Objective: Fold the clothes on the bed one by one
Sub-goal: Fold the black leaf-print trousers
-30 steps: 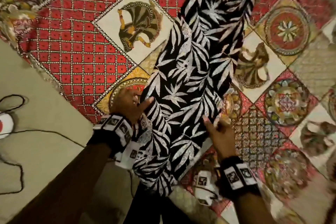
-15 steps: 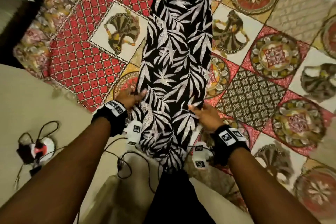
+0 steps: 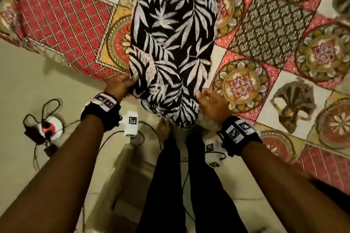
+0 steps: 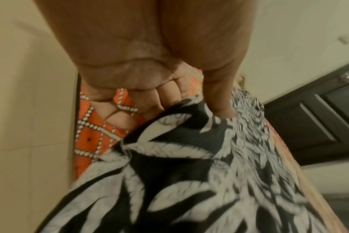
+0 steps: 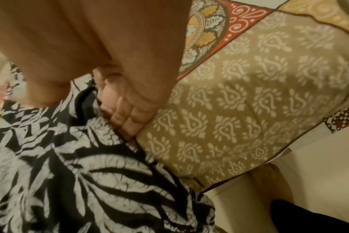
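A long black garment with a white leaf print (image 3: 170, 43) lies stretched across the patchwork bedspread (image 3: 265, 30), and its near end hangs over the bed's edge. My left hand (image 3: 121, 85) grips the garment's left edge near that end. The left wrist view shows the left hand (image 4: 189, 108) with its thumb on top of the garment (image 4: 189, 173) and its fingers curled beneath. My right hand (image 3: 206, 100) holds the opposite edge. In the right wrist view the right hand (image 5: 110, 107) has its fingers tucked under the garment (image 5: 70, 173) and its thumb above.
The bed's edge runs diagonally, with cream floor tiles (image 3: 37, 81) below it. A white round device with black cables (image 3: 49, 128) lies on the floor to the left. My legs in black trousers (image 3: 170, 176) stand against the bed. A dark door (image 4: 319, 118) is at the far side.
Both hands have slid down the garment's edges toward the bed's edge and closed on the cloth. The garment now runs straight away from me instead of slanting.
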A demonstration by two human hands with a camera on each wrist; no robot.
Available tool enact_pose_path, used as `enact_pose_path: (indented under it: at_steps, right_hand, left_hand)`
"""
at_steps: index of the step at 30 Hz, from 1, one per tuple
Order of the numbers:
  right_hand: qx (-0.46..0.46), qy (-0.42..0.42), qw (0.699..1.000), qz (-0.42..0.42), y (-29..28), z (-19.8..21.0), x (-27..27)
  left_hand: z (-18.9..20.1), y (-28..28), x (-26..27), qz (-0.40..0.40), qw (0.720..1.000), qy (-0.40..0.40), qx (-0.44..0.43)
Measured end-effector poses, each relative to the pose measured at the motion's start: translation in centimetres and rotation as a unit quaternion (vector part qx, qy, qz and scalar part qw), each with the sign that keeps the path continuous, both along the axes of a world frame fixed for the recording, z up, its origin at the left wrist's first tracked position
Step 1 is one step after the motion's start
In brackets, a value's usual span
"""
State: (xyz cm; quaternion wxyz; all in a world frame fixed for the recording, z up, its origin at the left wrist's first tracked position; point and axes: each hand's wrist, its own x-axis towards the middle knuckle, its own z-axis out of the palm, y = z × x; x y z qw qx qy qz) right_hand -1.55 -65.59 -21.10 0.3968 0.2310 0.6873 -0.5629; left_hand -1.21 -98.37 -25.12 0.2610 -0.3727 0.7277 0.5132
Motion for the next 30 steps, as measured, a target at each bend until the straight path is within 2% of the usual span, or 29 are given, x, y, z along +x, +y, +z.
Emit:
enact_pose_path:
  at_steps: [2, 4, 9, 14, 17, 20, 23, 27, 30]
  right_hand:
    - [0.003, 0.057, 0.998, -0.005, -1.0, 0.1, 1.1]
    - [0.021, 0.086, 0.996, -0.022, -1.4, -0.1, 2.0]
    - [0.116, 0.111, 0.987, 0.009, -0.4, -0.8, 3.4]
    - [0.132, 0.108, 0.985, -0.02, 0.2, -1.6, 4.8]
    - [0.097, 0.072, 0.989, -0.082, -0.6, -1.3, 6.9]
    - [0.055, 0.046, 0.993, -0.095, -1.5, -0.5, 9.1]
    - [0.075, 0.07, 0.99, -0.091, -2.9, -0.9, 10.5]
    - [0.129, 0.068, 0.989, -0.031, -3.9, -3.2, 11.9]
    - [0.183, 0.048, 0.982, -0.002, -3.6, -5.1, 13.1]
  left_hand:
    - [-0.1, 0.8, 1.7, -0.046, 0.998, 0.019, 0.046]
    - [-0.5, 0.8, 2.9, -0.088, 0.994, 0.061, 0.035]
    - [-0.2, -1.3, 3.5, -0.013, 0.996, 0.092, 0.002]
    - [-1.0, -2.1, 3.5, -0.04, 0.999, 0.031, 0.017]
    - [-1.3, -2.1, 4.3, -0.125, 0.991, -0.004, 0.048]
    - [-1.8, -1.7, 5.5, -0.194, 0.977, -0.042, 0.079]
    - [-3.1, -1.3, 6.6, -0.229, 0.971, -0.056, 0.043]
    - [-4.3, 0.2, 8.9, -0.268, 0.961, -0.068, -0.029]
    - [-4.9, 0.1, 10.9, -0.225, 0.969, -0.068, -0.081]
